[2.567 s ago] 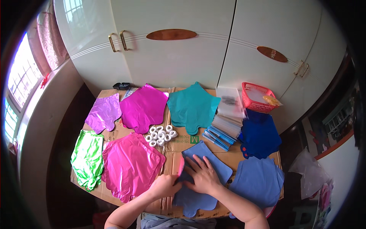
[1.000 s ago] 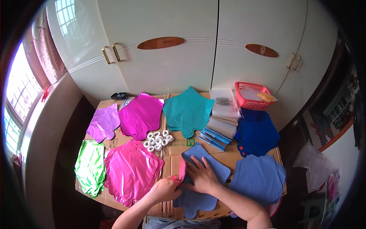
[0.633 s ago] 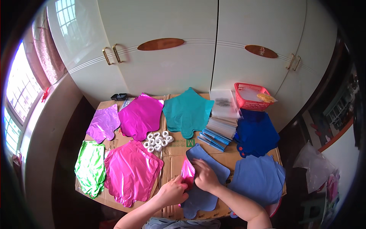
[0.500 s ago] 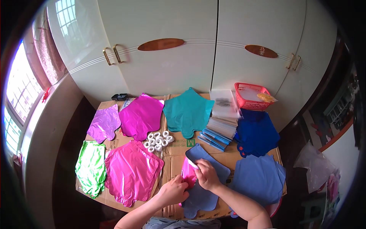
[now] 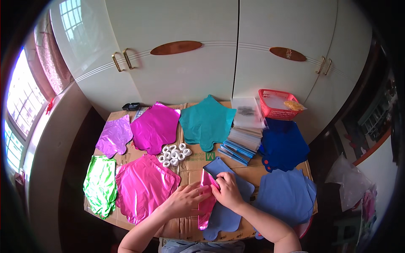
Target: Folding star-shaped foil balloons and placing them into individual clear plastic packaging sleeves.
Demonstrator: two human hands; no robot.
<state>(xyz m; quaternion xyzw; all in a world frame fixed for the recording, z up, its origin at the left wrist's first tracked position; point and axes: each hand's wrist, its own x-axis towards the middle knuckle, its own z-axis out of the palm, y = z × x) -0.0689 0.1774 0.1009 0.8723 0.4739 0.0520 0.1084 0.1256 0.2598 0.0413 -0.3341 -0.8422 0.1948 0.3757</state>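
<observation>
A pink foil balloon (image 5: 205, 211), flat and folded into a narrow strip, lies over a blue-grey star-shaped foil balloon (image 5: 223, 221) in front of me. My right hand (image 5: 228, 193) pinches the strip's right edge between curled fingers. Across the strip's left side rests my left hand (image 5: 182, 201), its fingers stretched out and touching the foil. To its left is a stack of flat pink foil balloons (image 5: 145, 187). More blue-grey foil balloons (image 5: 284, 198) are piled on the right, beyond my right forearm.
Cardboard (image 5: 185, 223) covers the table. Beyond my hands lie several white ribbon rolls (image 5: 174, 155), teal foil balloons (image 5: 207, 122) and a row of folded blue packets (image 5: 236, 151). A red basket (image 5: 278, 113) stands at the back right, before white cabinets (image 5: 177, 80).
My left hand has opened from a pinch and spread over the pink foil. The foil, earlier bunched up between my hands, now lies as a longer narrow strip reaching toward me.
</observation>
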